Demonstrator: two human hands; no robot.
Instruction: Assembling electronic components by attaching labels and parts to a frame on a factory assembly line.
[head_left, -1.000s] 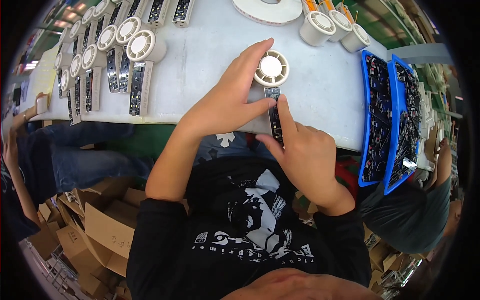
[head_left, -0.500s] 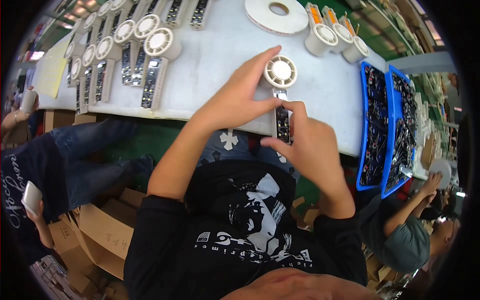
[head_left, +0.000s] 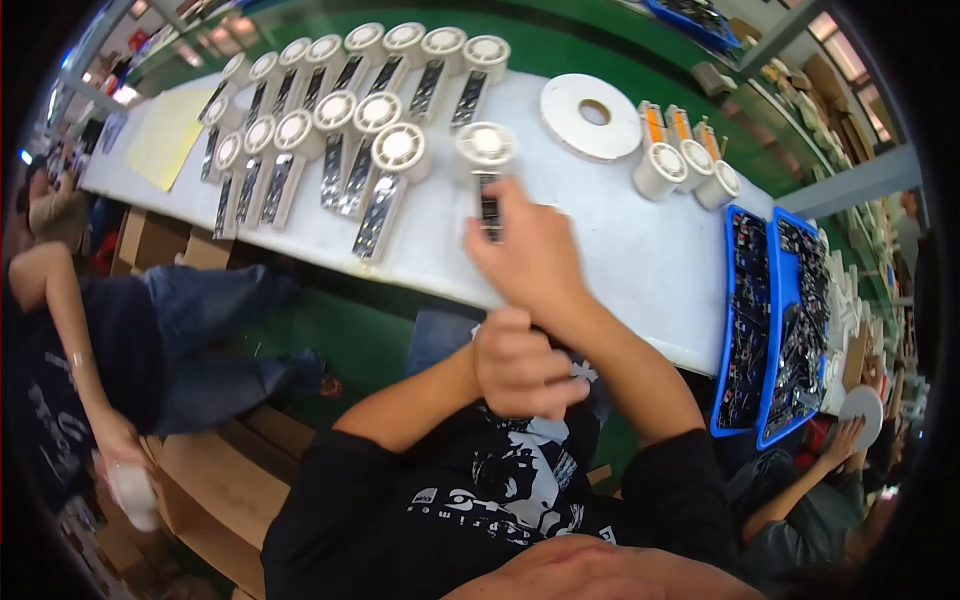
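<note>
Since the earlier frame, the left hand has drawn back below the right wrist, and the white plastic unit with a round slotted head has shifted leftward toward rows of similar white units. It is over the smooth pale table; contact is unclear. The left fingers curl together, hiding any contents. The blurred right hand pinches the stem between thumb and fingers, partly covering its glossy, narrow black circuit strip.
</note>
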